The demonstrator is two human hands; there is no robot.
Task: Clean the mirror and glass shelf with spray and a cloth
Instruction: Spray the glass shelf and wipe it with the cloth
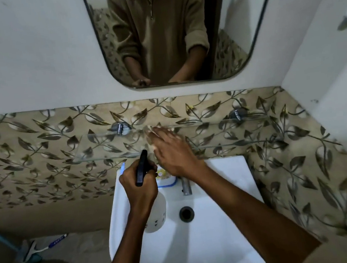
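1. Pressing flat on the glass shelf (104, 148), our right hand (171, 151) has its fingers straight and spread, blurred at the tips, with a pale cloth (150, 134) just showing under them near the shelf's middle.
2. Our left hand (141, 184) has its fingers curled tight round the neck of the spray bottle (156, 212), and there's the black trigger head (141, 170) poking up out of the fist, pointing at the shelf's front edge.
3. The bottle's body is translucent white and hangs below the fist over the sink (220, 202); how much liquid is in it, we cannot tell.
4. Behind our hands, on the sink's back ledge, we've got a small blue-rimmed tub (167, 181), largely hidden, with something pale and yellow on top; beside it stands the metal tap (186, 187).
5. The sink bowl itself holds nothing we can make out but its dark drain (186, 213).
6. Up on the wall is the mirror (242, 24), above the leaf-patterned tiles (39, 147), showing our beige zip top and both forearms.
7. Down left on the floor lies a brush (40, 248) with a blue-and-white handle.
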